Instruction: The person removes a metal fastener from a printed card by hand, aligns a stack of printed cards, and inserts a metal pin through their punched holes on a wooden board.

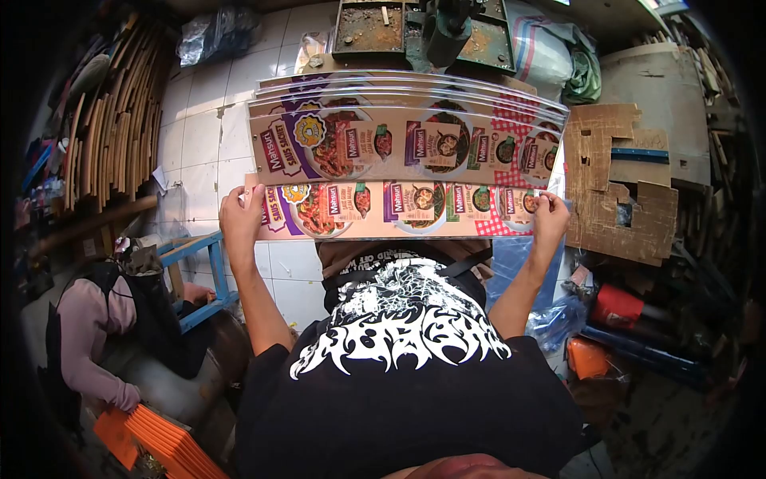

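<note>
Left hand (242, 215), right hand (550, 217) are pinching printed panel (375, 211) by opposite ends; panel stack (399, 144) is lying just beyond fingers.

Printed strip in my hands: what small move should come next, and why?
I'd probably push the printed strip forward, square with the stack: the left hand and right hand hold its opposite ends, and it sits nearer you than the stack.

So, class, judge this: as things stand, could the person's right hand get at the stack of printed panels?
Probably yes: the right hand is close to the stack, with no barrier visible between them. It is pinching one end of the nearer panel, though, so it would likely let go first.
</note>
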`<state>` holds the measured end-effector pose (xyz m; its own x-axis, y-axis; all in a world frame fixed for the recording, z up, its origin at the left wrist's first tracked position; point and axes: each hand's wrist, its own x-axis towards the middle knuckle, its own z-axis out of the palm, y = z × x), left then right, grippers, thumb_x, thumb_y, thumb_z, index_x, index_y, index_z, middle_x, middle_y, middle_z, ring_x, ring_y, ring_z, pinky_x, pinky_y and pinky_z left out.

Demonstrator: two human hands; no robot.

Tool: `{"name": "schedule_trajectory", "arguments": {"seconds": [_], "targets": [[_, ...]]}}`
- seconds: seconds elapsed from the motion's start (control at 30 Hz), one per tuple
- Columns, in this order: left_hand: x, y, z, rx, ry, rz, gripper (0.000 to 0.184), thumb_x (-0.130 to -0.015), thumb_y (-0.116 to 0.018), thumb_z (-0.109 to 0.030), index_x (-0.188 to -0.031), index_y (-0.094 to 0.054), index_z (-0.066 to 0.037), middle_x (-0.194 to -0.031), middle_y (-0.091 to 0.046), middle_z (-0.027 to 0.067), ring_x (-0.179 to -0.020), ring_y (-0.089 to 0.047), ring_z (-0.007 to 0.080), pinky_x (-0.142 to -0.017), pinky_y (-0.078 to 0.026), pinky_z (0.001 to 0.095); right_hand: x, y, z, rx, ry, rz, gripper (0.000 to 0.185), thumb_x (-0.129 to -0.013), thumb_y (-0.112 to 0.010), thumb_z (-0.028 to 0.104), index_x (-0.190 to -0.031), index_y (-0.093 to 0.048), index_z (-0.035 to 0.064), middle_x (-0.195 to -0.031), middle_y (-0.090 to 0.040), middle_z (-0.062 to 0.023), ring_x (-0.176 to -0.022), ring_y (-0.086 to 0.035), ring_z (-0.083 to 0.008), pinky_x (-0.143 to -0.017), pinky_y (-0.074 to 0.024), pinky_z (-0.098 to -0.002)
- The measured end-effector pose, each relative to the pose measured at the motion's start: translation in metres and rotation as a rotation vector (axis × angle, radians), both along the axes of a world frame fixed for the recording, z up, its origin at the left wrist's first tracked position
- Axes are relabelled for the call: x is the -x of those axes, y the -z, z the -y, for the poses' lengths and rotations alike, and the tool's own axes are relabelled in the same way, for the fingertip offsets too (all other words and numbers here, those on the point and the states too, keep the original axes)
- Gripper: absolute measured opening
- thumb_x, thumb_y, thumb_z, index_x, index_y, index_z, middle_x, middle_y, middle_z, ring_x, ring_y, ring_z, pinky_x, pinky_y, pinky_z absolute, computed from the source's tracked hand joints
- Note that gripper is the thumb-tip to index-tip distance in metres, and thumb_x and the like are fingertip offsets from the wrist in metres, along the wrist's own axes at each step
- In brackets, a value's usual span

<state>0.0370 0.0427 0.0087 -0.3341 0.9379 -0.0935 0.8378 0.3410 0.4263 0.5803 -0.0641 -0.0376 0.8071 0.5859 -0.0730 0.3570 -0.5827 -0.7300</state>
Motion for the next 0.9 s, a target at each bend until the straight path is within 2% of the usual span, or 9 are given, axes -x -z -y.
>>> {"name": "schedule_trajectory", "arguments": {"seconds": [0.3, 0.37, 0.43, 0.53, 0.6, 0.63, 0.7, 0.83, 0.9], "targets": [[-0.002, -0.024, -0.018, 0.141, 0.056, -0.03, 0.062, -0.082, -0.066, -0.052, -0.105, -0.067, 0.006, -0.095, -0.068, 0.0281, -0.091, -0.068, 0.0392, -0.082, -0.052, 0.0434, -0.018, -0.006, -0.005, -0.108, -0.043, -0.115, 0.019, -0.088, -0.061, 0.009, -0.099, -0.069, -0.0038, -0.083, -0.071, -0.0108, -0.074, -0.066, -0.0133, -0.067, -0.0514, -0.0261], [-0.002, -0.031, -0.023, 0.184, 0.06, -0.028, 0.064, -0.082, -0.066, -0.053, -0.105, -0.066, 0.007, -0.095, -0.068, 0.0287, -0.092, -0.068, 0.0391, -0.082, -0.052, 0.0432, -0.022, -0.008, -0.004, -0.14, -0.068, -0.292, 0.019, -0.089, -0.06, 0.008, -0.101, -0.068, -0.0048, -0.084, -0.07, -0.0094, -0.073, -0.063, -0.0117, -0.065, -0.0497, -0.0236], [-0.001, -0.031, -0.026, 0.229, 0.066, -0.027, 0.066, -0.081, -0.066, -0.054, -0.105, -0.066, 0.007, -0.095, -0.067, 0.0292, -0.092, -0.067, 0.0391, -0.082, -0.052, 0.043, -0.022, -0.013, -0.006, -0.138, -0.084, -0.303, 0.019, -0.09, -0.06, 0.008, -0.101, -0.067, -0.0053, -0.084, -0.069, -0.009, -0.072, -0.062, -0.0113, -0.065, -0.0491, -0.0231], [0.002, -0.029, -0.03, 0.209, 0.095, -0.083, 0.07, -0.08, -0.064, -0.059, -0.098, -0.067, 0.009, -0.09, -0.067, 0.0291, -0.087, -0.068, 0.0395, -0.079, -0.052, 0.0437, -0.023, -0.017, -0.006, -0.136, -0.114, -0.309, 0.018, -0.09, -0.06, 0.007, -0.101, -0.067, -0.0058, -0.084, -0.069, -0.0089, -0.072, -0.061, -0.0108, -0.065, -0.0484, -0.0226], [-0.003, -0.037, -0.035, 0.378, 0.069, -0.13, 0.072, -0.08, -0.062, -0.062, -0.09, -0.067, 0.009, -0.084, -0.068, 0.0278, -0.081, -0.068, 0.0398, -0.074, -0.051, 0.0449, -0.023, -0.019, -0.006, -0.137, -0.131, -0.306, 0.018, -0.09, -0.06, 0.007, -0.101, -0.067, -0.0058, -0.084, -0.069, -0.0091, -0.072, -0.061, -0.0107, -0.066, -0.0484, -0.0225], [-0.001, -0.036, -0.036, 0.379, 0.069, -0.132, 0.072, -0.08, -0.062, -0.062, -0.09, -0.067, 0.009, -0.084, -0.068, 0.0278, -0.081, -0.068, 0.0398, -0.074, -0.051, 0.0449, -0.023, -0.02, -0.006, -0.149, -0.134, -0.316, 0.018, -0.09, -0.06, 0.007, -0.101, -0.067, -0.0058, -0.083, -0.069, -0.009, -0.072, -0.061, -0.0107, -0.066, -0.0484, -0.0225], [0.006, -0.034, -0.039, 0.42, 0.104, -0.128, 0.072, -0.08, -0.061, -0.063, -0.083, -0.067, 0.009, -0.079, -0.067, 0.027, -0.077, -0.068, 0.0386, -0.071, -0.051, 0.0454, -0.023, -0.024, -0.006, -0.157, -0.136, -0.327, 0.018, -0.09, -0.06, 0.006, -0.101, -0.067, -0.0058, -0.083, -0.068, -0.0089, -0.072, -0.061, -0.0106, -0.066, -0.0483, -0.0225], [0.015, -0.037, -0.042, 0.451, 0.164, -0.068, 0.071, -0.08, -0.063, -0.06, -0.082, -0.066, 0.011, -0.076, -0.067, 0.0269, -0.073, -0.068, 0.035, -0.068, -0.052, 0.0434, -0.02, -0.038, -0.012, -0.003, -0.145, -0.278, 0.018, -0.091, -0.058, 0.007, -0.101, -0.066, -0.0057, -0.084, -0.069, -0.0087, -0.072, -0.062, -0.0114, -0.067, -0.0485, -0.0222], [0.016, -0.043, -0.039, 0.453, 0.229, -0.059, 0.069, -0.08, -0.065, -0.057, -0.081, -0.066, 0.012, -0.072, -0.066, 0.0257, -0.065, -0.068, 0.03, -0.061, -0.051, 0.0406, -0.017, -0.046, -0.015, 0.049, -0.131, -0.257, 0.019, -0.091, -0.058, 0.007, -0.1, -0.067, -0.0062, -0.084, -0.069, -0.009, -0.071, -0.063, -0.0115, -0.065, -0.0486, -0.0224]]}}
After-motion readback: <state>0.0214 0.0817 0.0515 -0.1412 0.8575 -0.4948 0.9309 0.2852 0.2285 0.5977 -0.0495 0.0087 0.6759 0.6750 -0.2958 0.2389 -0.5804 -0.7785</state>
